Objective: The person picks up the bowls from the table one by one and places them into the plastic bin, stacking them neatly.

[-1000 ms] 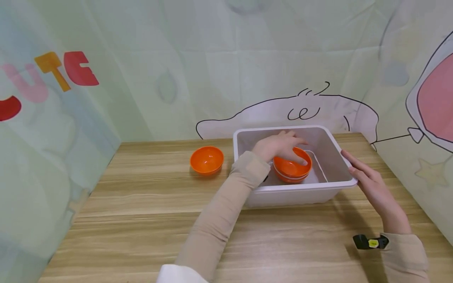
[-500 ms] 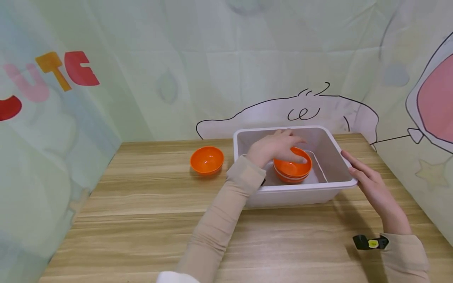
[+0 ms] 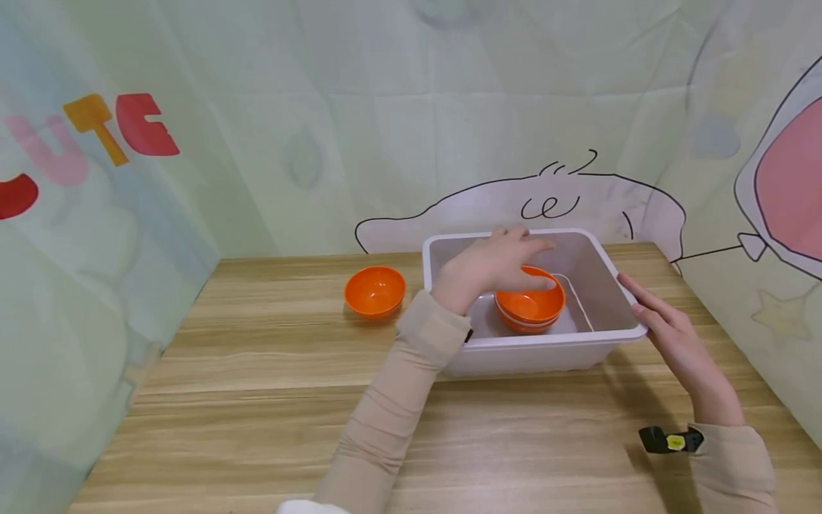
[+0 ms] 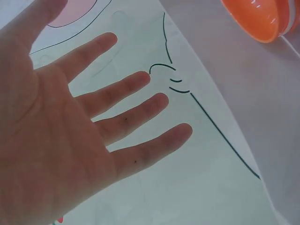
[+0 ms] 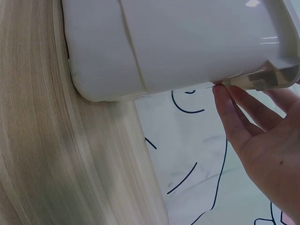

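My left hand [image 3: 491, 265] hovers over a light grey plastic bin [image 3: 546, 341], fingers spread and palm bare in the left wrist view. Just below it, a small stack of orange bowls [image 3: 529, 307] stands inside the bin; the hand partly covers its far rim. One bowl's orange side [image 4: 255, 18] shows in the left wrist view's top corner. My right hand [image 3: 677, 343] holds the bin's right rim, thumb at the edge. In the right wrist view, its fingertips [image 5: 221, 91] touch beneath the rim. A single orange bowl [image 3: 375, 293] sits upright on the table, left of the bin.
The wood-grain table [image 3: 257, 400] carries the bin near its back edge. A printed cloth backdrop [image 3: 308, 143] hangs close behind and at both sides. A black strap device [image 3: 671, 440] is on the right wrist.
My left hand has lifted away from the stacked bowls, moving up and slightly left. The right hand, the bin and the bowls have stayed where they were.
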`<state>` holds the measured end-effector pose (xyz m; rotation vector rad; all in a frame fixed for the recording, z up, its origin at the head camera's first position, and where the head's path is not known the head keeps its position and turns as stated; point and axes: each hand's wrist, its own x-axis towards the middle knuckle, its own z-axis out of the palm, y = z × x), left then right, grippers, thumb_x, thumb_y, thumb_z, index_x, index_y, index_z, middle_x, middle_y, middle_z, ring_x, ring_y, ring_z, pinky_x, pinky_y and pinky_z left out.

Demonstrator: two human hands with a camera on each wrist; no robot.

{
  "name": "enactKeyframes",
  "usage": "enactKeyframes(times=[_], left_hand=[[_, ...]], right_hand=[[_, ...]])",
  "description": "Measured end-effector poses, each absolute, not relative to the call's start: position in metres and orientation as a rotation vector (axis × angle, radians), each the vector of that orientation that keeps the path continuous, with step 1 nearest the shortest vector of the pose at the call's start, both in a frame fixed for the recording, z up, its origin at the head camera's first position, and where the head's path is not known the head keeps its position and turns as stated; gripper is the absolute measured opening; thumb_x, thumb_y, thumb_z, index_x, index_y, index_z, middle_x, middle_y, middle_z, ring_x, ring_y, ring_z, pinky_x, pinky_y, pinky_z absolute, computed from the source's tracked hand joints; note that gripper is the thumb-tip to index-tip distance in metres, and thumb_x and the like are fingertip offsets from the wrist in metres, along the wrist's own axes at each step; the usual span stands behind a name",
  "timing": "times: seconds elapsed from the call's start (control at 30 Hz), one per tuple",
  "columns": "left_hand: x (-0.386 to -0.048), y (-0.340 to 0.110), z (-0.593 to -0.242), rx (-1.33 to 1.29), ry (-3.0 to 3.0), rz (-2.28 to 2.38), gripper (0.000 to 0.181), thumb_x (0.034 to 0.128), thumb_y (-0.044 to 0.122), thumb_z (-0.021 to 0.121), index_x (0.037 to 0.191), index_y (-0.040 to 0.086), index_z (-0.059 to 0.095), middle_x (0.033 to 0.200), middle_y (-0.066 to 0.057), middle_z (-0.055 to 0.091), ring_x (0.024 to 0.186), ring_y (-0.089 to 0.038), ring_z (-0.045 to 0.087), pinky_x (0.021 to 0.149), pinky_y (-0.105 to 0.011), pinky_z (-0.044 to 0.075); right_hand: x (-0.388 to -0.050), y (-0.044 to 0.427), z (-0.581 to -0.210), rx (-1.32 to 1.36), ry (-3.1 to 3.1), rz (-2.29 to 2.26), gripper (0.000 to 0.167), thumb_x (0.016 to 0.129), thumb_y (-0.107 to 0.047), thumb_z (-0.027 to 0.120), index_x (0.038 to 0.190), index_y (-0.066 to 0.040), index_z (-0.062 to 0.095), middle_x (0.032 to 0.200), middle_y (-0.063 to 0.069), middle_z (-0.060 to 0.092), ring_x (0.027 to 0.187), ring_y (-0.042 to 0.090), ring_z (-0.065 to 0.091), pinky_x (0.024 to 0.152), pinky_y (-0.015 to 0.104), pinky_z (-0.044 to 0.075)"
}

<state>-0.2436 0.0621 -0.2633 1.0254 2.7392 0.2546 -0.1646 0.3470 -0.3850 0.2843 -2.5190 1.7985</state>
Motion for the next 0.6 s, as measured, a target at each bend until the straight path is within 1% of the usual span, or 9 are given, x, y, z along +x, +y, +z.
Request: enactKeyframes(times=[0.2, 0.4, 0.6], left_hand=[[-0.235, 0.054, -0.256, 1.035, 2.759, 0.244, 0.062, 0.0928, 0.054, 0.052, 0.149, 0.035, 0.033, 0.158, -0.006, 0.025, 0.144, -0.027, 0.026, 0.109, -0.044, 0.039], [-0.227, 0.046, -0.251, 1.040, 2.785, 0.235, 0.061, 0.0937, 0.053, 0.051, 0.149, 0.035, 0.032, 0.157, -0.005, 0.025, 0.143, -0.026, 0.027, 0.108, -0.042, 0.040], [-0.219, 0.037, -0.247, 1.073, 2.822, 0.279, 0.060, 0.0940, 0.051, 0.051, 0.148, 0.036, 0.032, 0.157, -0.004, 0.026, 0.143, -0.027, 0.027, 0.111, -0.045, 0.037]], right_hand=[[-0.165, 0.346, -0.384, 0.274, -2.526, 1.786, 0.050, 0.104, -0.027, 0.040, 0.152, -0.018, 0.030, 0.156, -0.014, 0.029, 0.122, -0.020, 0.038, 0.089, -0.001, 0.037], [-0.164, 0.345, -0.384, 0.301, -2.483, 1.836, 0.050, 0.104, -0.024, 0.041, 0.151, -0.016, 0.030, 0.156, -0.015, 0.030, 0.121, -0.020, 0.040, 0.089, 0.000, 0.037], [-0.164, 0.346, -0.383, 0.290, -2.494, 1.836, 0.050, 0.104, -0.026, 0.040, 0.152, -0.017, 0.030, 0.156, -0.015, 0.029, 0.120, -0.020, 0.040, 0.089, 0.000, 0.038]])
